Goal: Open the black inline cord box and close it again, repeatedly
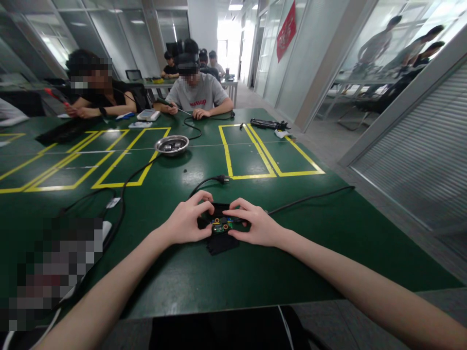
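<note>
From my head camera, both my hands rest on the green desk close to its near edge, about midway along it. Between them lies a small black device with its casing open, showing a green circuit board with a few coloured round parts on it. My left hand grips the device's left end, fingers curled over the top and thumb pressed near the board. My right hand grips the right end the same way, index finger stretched across the top edge toward the left fingers. Both hands are closed on the device, which sits flat on the desk.

A black cable runs from under my right hand toward the desk's right edge. Another black lead ending in a plug lies just beyond the device. Farther toward the middle of the desk stands a round metal bowl, beside yellow tape lines marking rectangles. Near the far right corner lies a black tool. At the far edge sit two people: one in a grey shirt with hands on the desk, and one in black at the far left.
</note>
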